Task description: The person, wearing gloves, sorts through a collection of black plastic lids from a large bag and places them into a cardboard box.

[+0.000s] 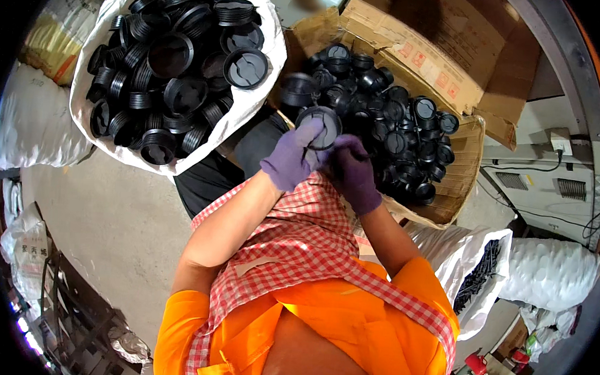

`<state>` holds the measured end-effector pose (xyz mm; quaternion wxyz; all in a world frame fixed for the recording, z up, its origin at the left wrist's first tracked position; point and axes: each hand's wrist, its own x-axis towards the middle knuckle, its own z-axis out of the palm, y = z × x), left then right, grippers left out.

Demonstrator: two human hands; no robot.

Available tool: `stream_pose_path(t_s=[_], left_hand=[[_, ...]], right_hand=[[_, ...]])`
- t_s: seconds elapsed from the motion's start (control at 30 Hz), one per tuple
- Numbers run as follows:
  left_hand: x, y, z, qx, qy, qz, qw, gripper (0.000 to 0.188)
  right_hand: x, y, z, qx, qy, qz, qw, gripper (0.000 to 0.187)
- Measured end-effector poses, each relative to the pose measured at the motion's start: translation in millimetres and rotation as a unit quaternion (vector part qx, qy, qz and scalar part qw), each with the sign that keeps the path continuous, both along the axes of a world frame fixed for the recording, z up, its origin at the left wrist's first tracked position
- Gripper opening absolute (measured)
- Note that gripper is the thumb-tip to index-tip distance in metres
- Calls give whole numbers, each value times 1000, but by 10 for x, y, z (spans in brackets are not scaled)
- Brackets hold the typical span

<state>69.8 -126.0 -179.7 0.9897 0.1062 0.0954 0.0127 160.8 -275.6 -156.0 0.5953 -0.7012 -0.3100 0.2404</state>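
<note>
A black round plastic cap (327,131) with a grey disc face and a bar across it is held up in front of my apron. My left hand (289,156), in a purple glove, grips it with the thumb or a finger over its face. At the cap's lower right edge is my right hand (355,173), also gloved, its fingers curled; what they hold is hidden. Just beyond is a blurred black cap (298,90), between a white sack (276,23) heaped with black ribbed caps (171,55) and a cardboard box (465,176) of smaller-looking black caps (397,142).
The box's raised flaps (422,48) stand on the far side. At right lie a white sack of dark thin pieces (477,275) and a bulging white sack (550,272). A grey cabinet (551,194) with a cable is beyond. Metal frames (69,318) stand lower left.
</note>
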Motion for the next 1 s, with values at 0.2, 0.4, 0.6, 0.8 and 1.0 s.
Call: stream_pose_path(t_s=[0.2, 0.4, 0.6, 0.8, 1.0], left_hand=[[-364, 99, 244, 486, 234, -61, 840, 45], [-670, 189, 512, 456, 209, -135, 855, 35], [-761, -28, 821, 969, 5, -111, 220, 49], [-1168, 90, 1084, 594, -72, -88, 797, 35], [-1113, -124, 1109, 189, 110, 27, 975, 61]], right_hand=[[255, 4, 131, 112, -290, 30, 950, 35], [163, 112, 354, -16, -125, 338, 933, 38], [46, 78, 349, -179, -293, 436, 832, 34], [48, 100, 711, -231, 309, 595, 705, 25], [-170, 304, 383, 133, 518, 299, 790, 12]])
